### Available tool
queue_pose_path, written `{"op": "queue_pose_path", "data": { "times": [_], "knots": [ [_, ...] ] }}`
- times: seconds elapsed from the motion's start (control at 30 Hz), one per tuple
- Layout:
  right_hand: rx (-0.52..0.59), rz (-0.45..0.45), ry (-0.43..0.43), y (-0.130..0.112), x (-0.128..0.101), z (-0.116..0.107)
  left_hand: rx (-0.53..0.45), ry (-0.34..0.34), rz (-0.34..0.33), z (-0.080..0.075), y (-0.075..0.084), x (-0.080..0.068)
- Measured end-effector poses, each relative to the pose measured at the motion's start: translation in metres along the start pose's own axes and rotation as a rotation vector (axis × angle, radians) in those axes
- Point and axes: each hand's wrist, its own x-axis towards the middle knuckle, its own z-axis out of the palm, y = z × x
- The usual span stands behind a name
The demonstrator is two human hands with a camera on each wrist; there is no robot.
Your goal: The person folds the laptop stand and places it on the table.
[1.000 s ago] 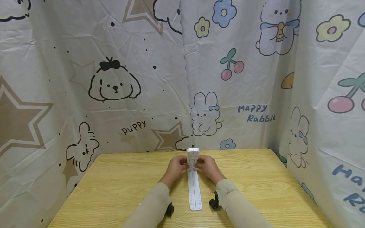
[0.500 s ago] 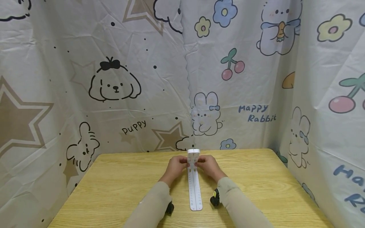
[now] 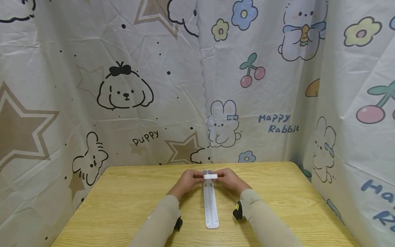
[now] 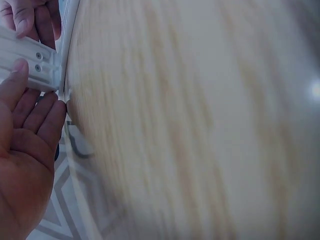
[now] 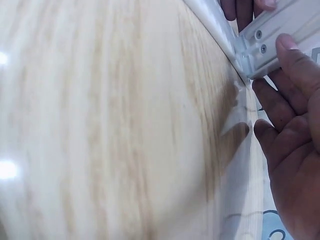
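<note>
A long white hinged strip [image 3: 211,206] with marks along both edges lies flat on the table, pointing away from me. At its far end a shorter white hinged arm [image 3: 210,176] leans toward me, so its end faces the head view. My left hand [image 3: 187,181] pinches this arm from the left. From the right, my right hand [image 3: 229,179] pinches it too. Each thumb lies on one face, with fingers behind, as the wrist views show. Two screws [image 4: 38,61] sit near the hinge in the left wrist view. The strip's exact kind is unclear.
The strip lies along the middle of a wood-grain table [image 3: 129,202]. A patterned curtain [image 3: 172,113] hangs behind the table and along both sides. A small black wrist device [image 3: 238,211] sits below the right sleeve.
The hinged arm has tilted from upright down toward me, its top dropping in the head view. Both hands still hold it, and the wrists have spread slightly apart.
</note>
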Motion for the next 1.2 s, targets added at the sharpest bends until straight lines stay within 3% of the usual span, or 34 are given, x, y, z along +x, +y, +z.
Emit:
{"op": "queue_pose_path", "data": {
  "times": [0.23,0.4,0.73,1.2],
  "knots": [
    [0.037,0.003,-0.077,0.003,-0.002,-0.003,0.037,-0.057,-0.02,-0.003,0.002,-0.006],
    [-0.002,-0.01,-0.096,0.006,-0.004,-0.004,0.039,-0.094,-0.042,-0.003,0.003,-0.009],
    [-0.01,-0.052,-0.12,0.006,-0.007,-0.002,0.096,-0.147,0.022,-0.005,-0.001,-0.007],
    [-0.033,-0.057,-0.143,0.009,-0.011,0.001,0.136,-0.169,0.038,-0.003,0.006,-0.013]
  ]
}}
